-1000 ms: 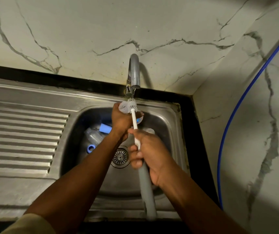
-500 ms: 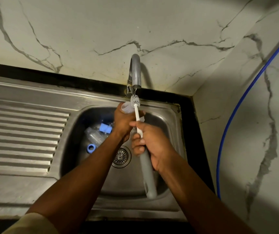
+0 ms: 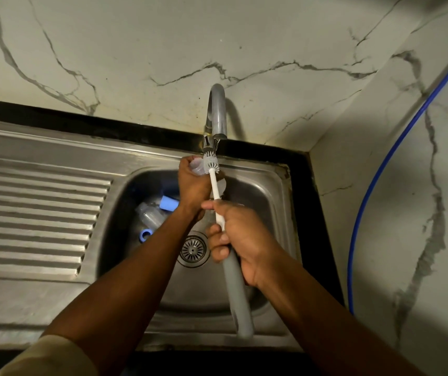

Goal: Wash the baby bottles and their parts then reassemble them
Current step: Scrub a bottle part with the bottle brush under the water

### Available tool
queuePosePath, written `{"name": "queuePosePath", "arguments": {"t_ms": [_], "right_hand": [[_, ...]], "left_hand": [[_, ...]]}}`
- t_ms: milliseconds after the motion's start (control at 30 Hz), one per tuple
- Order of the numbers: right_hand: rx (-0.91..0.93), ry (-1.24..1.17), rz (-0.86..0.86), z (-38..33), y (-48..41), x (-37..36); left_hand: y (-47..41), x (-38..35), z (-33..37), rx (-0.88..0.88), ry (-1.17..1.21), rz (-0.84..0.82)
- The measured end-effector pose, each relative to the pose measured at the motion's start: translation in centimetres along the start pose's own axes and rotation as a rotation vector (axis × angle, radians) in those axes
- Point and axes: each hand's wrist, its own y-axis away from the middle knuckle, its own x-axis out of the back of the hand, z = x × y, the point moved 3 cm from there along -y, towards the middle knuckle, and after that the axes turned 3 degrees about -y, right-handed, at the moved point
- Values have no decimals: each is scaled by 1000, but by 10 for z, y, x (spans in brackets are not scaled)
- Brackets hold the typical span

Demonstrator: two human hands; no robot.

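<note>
While left hand (image 3: 193,185) grips clear bottle part (image 3: 196,167) under faucet (image 3: 217,112), right hand (image 3: 240,240) grips brush (image 3: 235,289)

Stainless steel sink basin (image 3: 267,204) set in black counter strip (image 3: 54,122), ribbed steel drainboard (image 3: 35,213) on L. Curved grey metal tap (image 3: 218,109) at back, arching over basin. Round slotted metal drain strainer (image 3: 192,249) in basin floor. White marble wall w/ grey veins (image 3: 136,44) behind & on R; thin blue hose (image 3: 367,198) down R wall.
</note>
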Motion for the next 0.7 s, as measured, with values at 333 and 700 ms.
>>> {"name": "queuePosePath", "arguments": {"t_ms": [333,700], "right_hand": [[-4,-18,-65,-2,2,-1],[12,-53,-17,3,1,-5]], "left_hand": [[2,8,5,9,-3,72],[3,8,-2,-48,103,12]]}}
